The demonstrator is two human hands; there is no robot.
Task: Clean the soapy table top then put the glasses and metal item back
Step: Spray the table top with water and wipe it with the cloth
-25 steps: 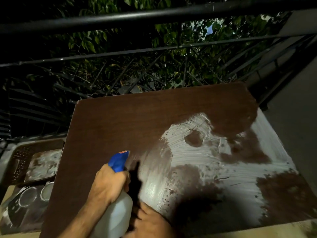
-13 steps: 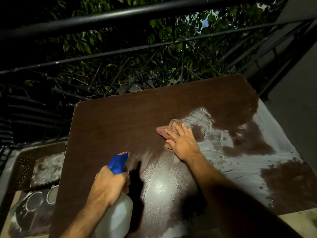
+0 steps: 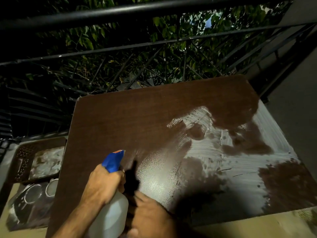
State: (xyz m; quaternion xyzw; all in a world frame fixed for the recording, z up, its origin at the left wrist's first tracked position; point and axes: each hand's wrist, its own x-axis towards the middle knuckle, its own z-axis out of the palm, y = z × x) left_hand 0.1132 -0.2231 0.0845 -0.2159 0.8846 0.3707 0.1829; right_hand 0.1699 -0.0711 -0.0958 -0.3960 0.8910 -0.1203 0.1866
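The brown table top [image 3: 137, 121] has white soap streaks [image 3: 214, 152] across its right half and a wet, shiny patch near the middle front. My left hand [image 3: 104, 184] grips a white spray bottle [image 3: 111, 219] with a blue nozzle [image 3: 113, 160] that points at the table. Blurred, my right hand [image 3: 151, 215] lies at the table's near edge beside the bottle, and no cloth shows under it. Two soapy glasses [image 3: 32, 194] stand low at the left below the table, with a soapy metal tray [image 3: 46, 162] behind them.
A black metal railing [image 3: 154, 7] runs behind the table, with green leaves beyond it. A grey wall [image 3: 300, 100] stands close to the table's right side. A dark perforated tray [image 3: 24, 157] holds the metal tray at the left.
My right hand, which pressed a reddish cloth on the soap near the table's middle, has drawn back to the near edge. The soap's left edge is wiped away. The bottle stayed put.
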